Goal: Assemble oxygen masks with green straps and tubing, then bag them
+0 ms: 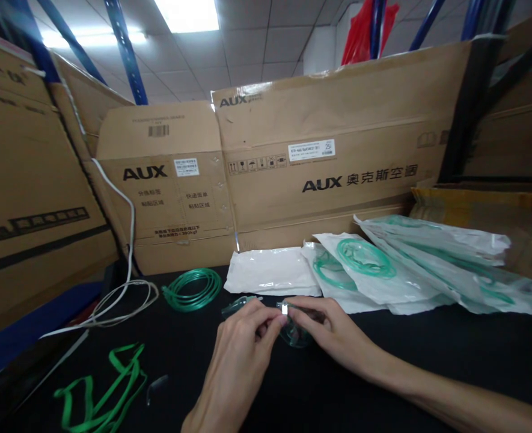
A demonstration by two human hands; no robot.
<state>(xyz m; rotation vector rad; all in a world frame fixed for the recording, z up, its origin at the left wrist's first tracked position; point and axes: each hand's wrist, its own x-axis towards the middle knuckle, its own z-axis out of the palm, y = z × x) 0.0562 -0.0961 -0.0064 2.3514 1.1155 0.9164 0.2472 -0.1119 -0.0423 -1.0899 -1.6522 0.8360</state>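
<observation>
My left hand (236, 355) and my right hand (333, 334) meet over a black table (428, 355). Both pinch a clear green-tinted plastic mask (293, 331) that carries a small silver clip at its top. A clear connector piece sticks out to the left behind my left fingers. Both hands have their fingers closed on the mask. A coil of green tubing (192, 290) lies just beyond my left hand.
Green elastic straps (101, 394) lie at the near left, next to a small clear part (156, 386). White packets with green tubing (383, 270) are stacked at the right, beside a flat white bag (270, 272). A white cable (121, 294) coils at left. Cardboard boxes (320, 156) wall the back.
</observation>
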